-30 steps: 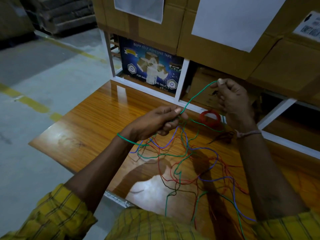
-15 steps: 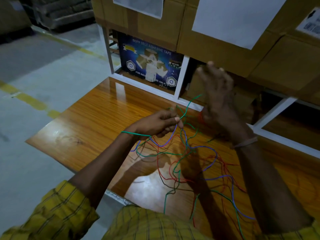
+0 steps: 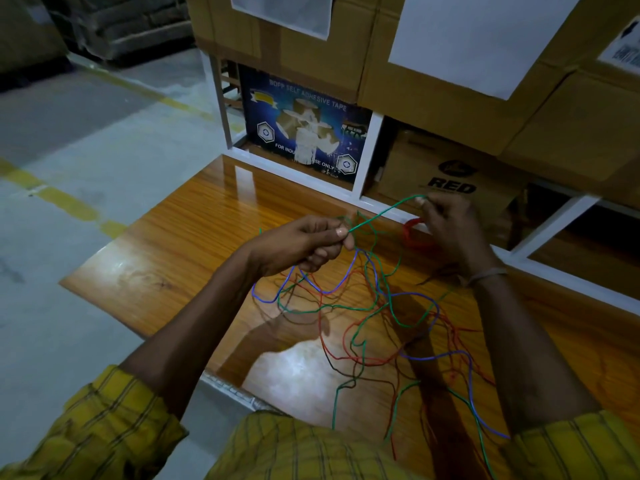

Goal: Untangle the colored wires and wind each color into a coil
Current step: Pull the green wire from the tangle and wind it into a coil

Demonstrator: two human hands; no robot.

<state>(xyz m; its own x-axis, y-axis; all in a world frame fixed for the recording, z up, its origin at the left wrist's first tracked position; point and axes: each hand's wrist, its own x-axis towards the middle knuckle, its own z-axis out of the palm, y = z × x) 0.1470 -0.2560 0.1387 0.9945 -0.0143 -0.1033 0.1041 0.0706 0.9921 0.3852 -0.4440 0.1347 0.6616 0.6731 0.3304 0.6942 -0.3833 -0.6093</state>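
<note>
Green wire (image 3: 384, 212) taut between both hands' fingers (image 3: 341, 232), above table (image 3: 180, 251).

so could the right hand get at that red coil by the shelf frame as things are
Probably yes: the red coil lies on the table just beside the right hand, nothing between them. But that hand now pinches the green wire, so it would need to let go first.

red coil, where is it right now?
Head view, right of centre: the red coil lies on the wooden table at its far edge by the white shelf frame, just below the right hand.
</note>
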